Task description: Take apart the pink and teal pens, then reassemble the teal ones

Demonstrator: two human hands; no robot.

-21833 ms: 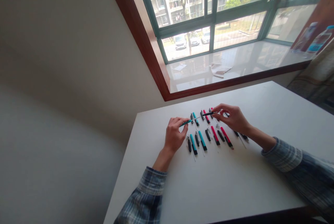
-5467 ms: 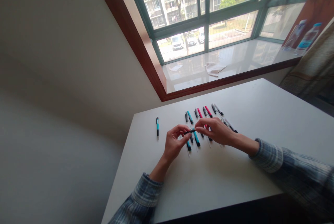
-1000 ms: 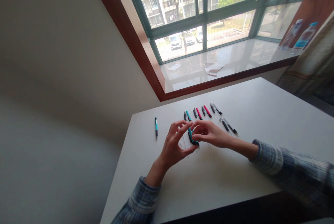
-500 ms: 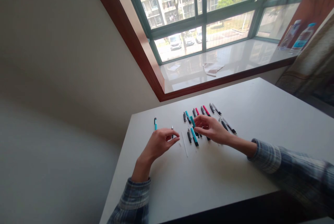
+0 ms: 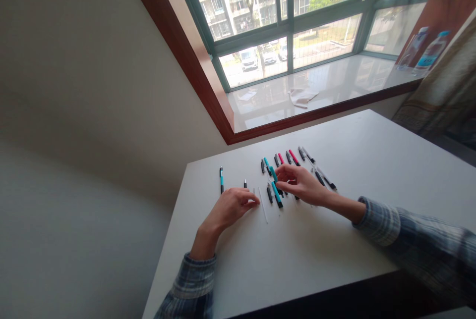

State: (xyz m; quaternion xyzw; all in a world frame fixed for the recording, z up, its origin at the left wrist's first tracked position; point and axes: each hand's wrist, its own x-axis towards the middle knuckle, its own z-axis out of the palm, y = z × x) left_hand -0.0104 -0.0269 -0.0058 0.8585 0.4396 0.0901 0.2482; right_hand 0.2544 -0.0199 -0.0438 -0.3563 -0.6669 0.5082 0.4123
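One whole pen [image 5: 221, 179] lies beyond the empty, loosely curled left hand [image 5: 230, 210]; the right hand [image 5: 301, 185] pinches a teal barrel [image 5: 273, 174], with many loose pen parts [image 5: 276, 195] lying in rows beneath it.

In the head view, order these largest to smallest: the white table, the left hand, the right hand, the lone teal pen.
White table; then left hand and right hand, too alike to rank; then teal pen.
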